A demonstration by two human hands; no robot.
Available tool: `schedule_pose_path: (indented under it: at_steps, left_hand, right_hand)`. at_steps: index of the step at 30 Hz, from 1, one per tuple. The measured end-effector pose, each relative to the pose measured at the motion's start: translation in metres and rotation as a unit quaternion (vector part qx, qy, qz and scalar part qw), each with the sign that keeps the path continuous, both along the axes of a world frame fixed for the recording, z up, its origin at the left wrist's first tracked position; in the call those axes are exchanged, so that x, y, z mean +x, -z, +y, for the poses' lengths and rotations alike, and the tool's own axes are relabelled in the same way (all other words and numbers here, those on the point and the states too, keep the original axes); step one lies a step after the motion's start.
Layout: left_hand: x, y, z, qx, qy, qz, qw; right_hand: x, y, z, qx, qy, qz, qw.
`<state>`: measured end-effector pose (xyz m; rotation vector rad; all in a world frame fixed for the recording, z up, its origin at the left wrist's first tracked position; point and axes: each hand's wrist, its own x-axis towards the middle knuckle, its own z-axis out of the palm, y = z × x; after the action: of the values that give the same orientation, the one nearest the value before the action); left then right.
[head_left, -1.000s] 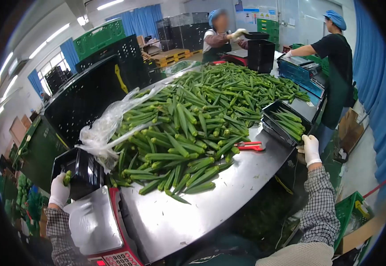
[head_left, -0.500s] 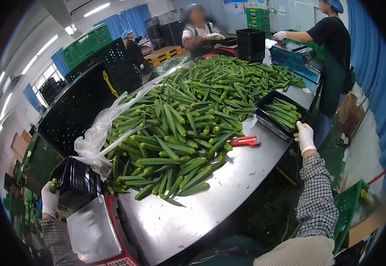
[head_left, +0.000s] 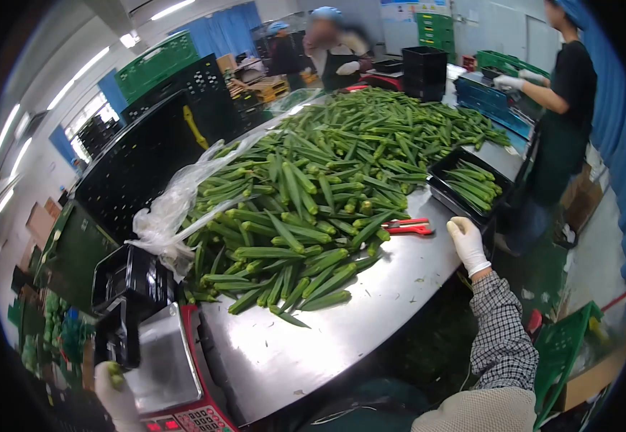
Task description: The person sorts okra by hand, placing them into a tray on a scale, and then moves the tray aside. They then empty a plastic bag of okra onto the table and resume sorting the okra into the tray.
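Note:
My left hand [head_left: 114, 396], gloved in white and smeared by motion, is closed at the near end of a small black plastic tray [head_left: 119, 342], which is tilted beside the scale. A bit of green okra [head_left: 116, 376] shows at its fingers. My gloved right hand [head_left: 469, 246] is in the air by the table's right edge, fingers drawn together with nothing visible in them. Just above it, a black tray [head_left: 439, 189] holds several okra pods [head_left: 475, 183]. A large okra heap [head_left: 313, 194] covers much of the steel table [head_left: 313, 345].
Red-handled cutters [head_left: 410, 229] lie beside the heap. At left are stacked black trays [head_left: 129, 277], a red scale [head_left: 165, 360] and clear plastic film [head_left: 158, 223]. Co-workers stand across the table and at a blue machine [head_left: 496, 101]. A green crate [head_left: 565, 353] is at lower right.
My left hand has moved down and toward me, with one black tray now apart from the stack. My right hand has come off the okra tray's edge. The view has shifted slightly.

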<state>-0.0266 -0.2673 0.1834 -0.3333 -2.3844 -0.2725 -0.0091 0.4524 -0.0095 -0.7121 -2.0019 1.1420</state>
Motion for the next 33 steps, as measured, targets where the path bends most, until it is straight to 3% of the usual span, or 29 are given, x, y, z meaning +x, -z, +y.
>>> schedule_pose_path:
  at_steps: [6,9,10,12,14,15,16,18,20,23,26,28,30,33]
  left_hand:
    - [0.045,0.03,0.037,-0.029,-0.055,-0.079,0.995]
    - [0.052,0.013,0.054,0.17,-0.038,-0.172,0.97]
    - [0.05,0.004,0.054,0.179,-0.028,-0.16,0.97]
    - [0.038,-0.006,0.047,0.139,-0.036,-0.112,0.983]
    - [0.018,-0.014,0.041,-0.007,-0.008,-0.058,0.998]
    - [0.009,-0.014,0.04,-0.008,-0.004,-0.068,0.998]
    - [0.002,-0.011,0.036,-0.023,0.013,-0.097,0.995]
    - [-0.018,-0.002,0.023,-0.057,0.048,-0.153,0.985]
    - [-0.029,0.009,0.014,-0.1,0.047,-0.19,0.976]
    - [-0.025,-0.008,0.03,-0.016,0.032,-0.372,0.928]
    - [-0.013,-0.017,0.047,-0.015,0.091,-0.153,0.984]
    - [0.01,-0.029,0.069,0.038,0.09,-0.083,0.992]
    - [0.035,-0.027,0.098,0.077,0.162,-0.081,0.981]
    - [0.057,0.007,0.153,0.131,0.352,-0.185,0.908]
  right_hand:
    - [-0.036,-0.002,0.053,0.066,0.06,-0.115,0.989]
    - [-0.039,-0.011,0.069,0.022,0.054,-0.117,0.991]
    - [-0.039,-0.014,0.068,0.008,0.053,-0.105,0.993]
    - [-0.035,-0.008,0.061,0.036,0.035,-0.054,0.997]
    - [-0.022,-0.021,0.024,0.075,0.001,-0.047,0.996]
    - [-0.018,-0.012,0.014,0.057,-0.019,0.002,0.998]
    - [-0.014,-0.003,0.002,0.066,-0.044,0.041,0.996]
    - [0.001,-0.01,-0.037,0.118,-0.061,0.006,0.991]
    - [0.012,-0.015,-0.066,0.246,-0.072,-0.006,0.967]
    - [0.017,-0.005,-0.081,0.327,-0.07,-0.035,0.942]
    - [0.016,-0.005,-0.086,0.355,-0.052,-0.026,0.933]
    - [0.017,-0.003,-0.086,0.346,-0.05,-0.022,0.937]
    - [0.015,-0.002,-0.086,0.344,-0.045,-0.016,0.938]
    - [0.015,-0.003,-0.088,0.345,-0.037,-0.012,0.938]
